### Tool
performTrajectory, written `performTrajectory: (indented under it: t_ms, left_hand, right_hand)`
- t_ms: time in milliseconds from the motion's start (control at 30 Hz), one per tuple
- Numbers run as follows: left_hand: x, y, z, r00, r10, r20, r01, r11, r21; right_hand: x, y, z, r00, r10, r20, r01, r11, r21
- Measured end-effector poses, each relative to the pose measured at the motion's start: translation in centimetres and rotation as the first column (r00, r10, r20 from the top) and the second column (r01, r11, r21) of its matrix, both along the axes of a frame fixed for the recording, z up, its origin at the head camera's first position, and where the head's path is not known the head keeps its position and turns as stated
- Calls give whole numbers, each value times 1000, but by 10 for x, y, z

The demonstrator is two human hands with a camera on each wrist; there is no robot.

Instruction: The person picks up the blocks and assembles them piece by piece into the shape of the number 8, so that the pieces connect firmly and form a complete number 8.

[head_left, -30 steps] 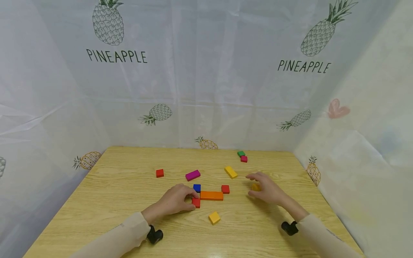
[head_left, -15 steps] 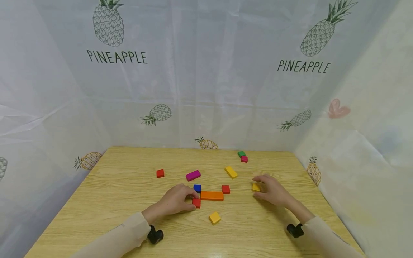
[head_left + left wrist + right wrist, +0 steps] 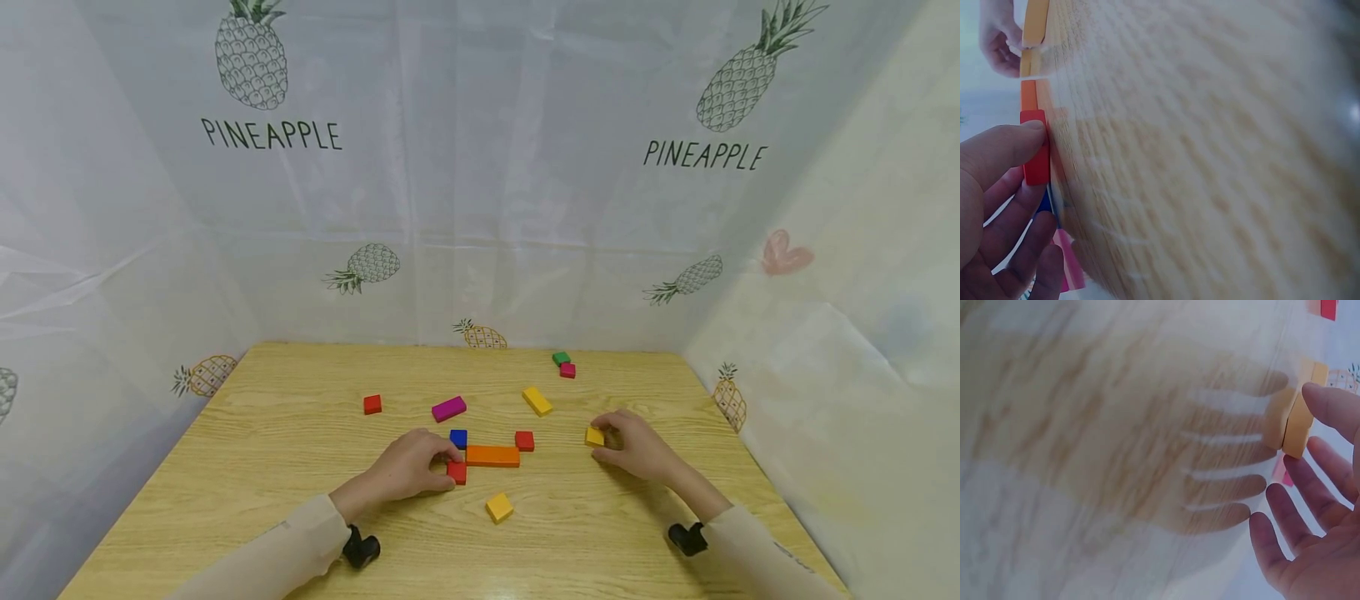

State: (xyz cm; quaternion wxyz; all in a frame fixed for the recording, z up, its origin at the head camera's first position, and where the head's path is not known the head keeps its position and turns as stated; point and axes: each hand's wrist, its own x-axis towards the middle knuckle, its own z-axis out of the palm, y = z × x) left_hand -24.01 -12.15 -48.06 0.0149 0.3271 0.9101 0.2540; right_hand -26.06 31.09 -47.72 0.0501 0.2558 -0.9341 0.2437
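Left hand (image 3: pixel 405 467) pinches red block (image 3: pixel 457 473) at 8 o'clock of orange bar (image 3: pixel 492 456); right hand (image 3: pixel 633 445) narrow around yellow block (image 3: pixel 595 437), well out at bar's 3 o'clock, whether gripping I can't tell. Blue block (image 3: pixel 458 438) near bar's 10 o'clock, second red block (image 3: pixel 524 441) near 2. My worry: sideways push from left hand could jog red block into bar, skewing row. Uneven finger pressure on right could spin yellow block across wood-grain tabletop (image 3: pixel 300 400).
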Motion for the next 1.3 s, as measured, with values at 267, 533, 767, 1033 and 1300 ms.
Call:
performTrajectory:
  t_ms: [267, 533, 767, 1033, 1300]
  left_hand:
    - [0, -1, -1, 1000, 3, 6, -3, 1000, -1]
    - [0, -1, -1, 1000, 2, -10, -2, 1000, -5]
    - [-1, 0, -2, 1000, -8, -9, 8, 1000, 2]
    - [-1, -1, -3, 1000, -8, -3, 8, 1000, 5]
    - [-2, -1, -4, 1000, 1, -4, -1, 1000, -2]
  right_hand:
    - [1, -2, 0, 1000, -11, -21, 11, 1000, -1]
    - [-1, -2, -2, 999, -27, -21, 27, 1000, 3]
    - [-2, -2, -3, 999, -30, -29, 30, 1000, 6]
    - [-2, -3, -6, 998, -21, -53, 22, 1000, 10]
    - [0, -8, -3, 1000, -14, 13, 14, 1000, -24]
